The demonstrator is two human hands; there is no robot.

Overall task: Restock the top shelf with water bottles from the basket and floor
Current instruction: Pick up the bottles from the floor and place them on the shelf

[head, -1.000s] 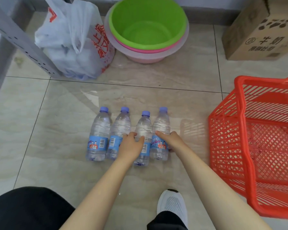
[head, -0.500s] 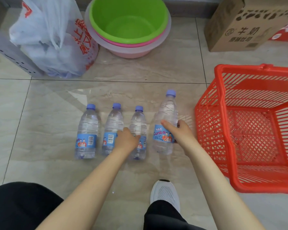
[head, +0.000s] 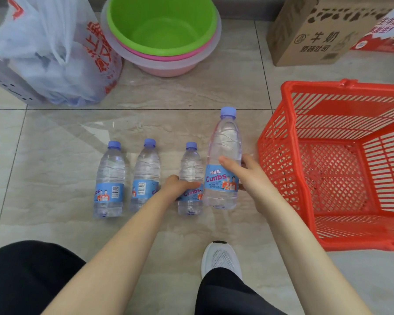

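Several clear water bottles with blue caps and blue labels are on the tiled floor. My right hand grips the rightmost bottle around its label and holds it lifted off the floor. My left hand is wrapped round the third bottle, which stands on the floor. Two more bottles, one and another, stand to the left, untouched. The red plastic basket lies tipped on its side at the right, and I see nothing in it. The shelf's top is out of view.
A white plastic bag leans by a grey shelf post at the back left. Stacked green and pink basins sit behind the bottles. A cardboard box stands at the back right. My white shoe is near the bottles.
My right hand has lifted the rightmost bottle higher off the floor. My left hand stays on the third bottle, which stands a little apart from the second now.
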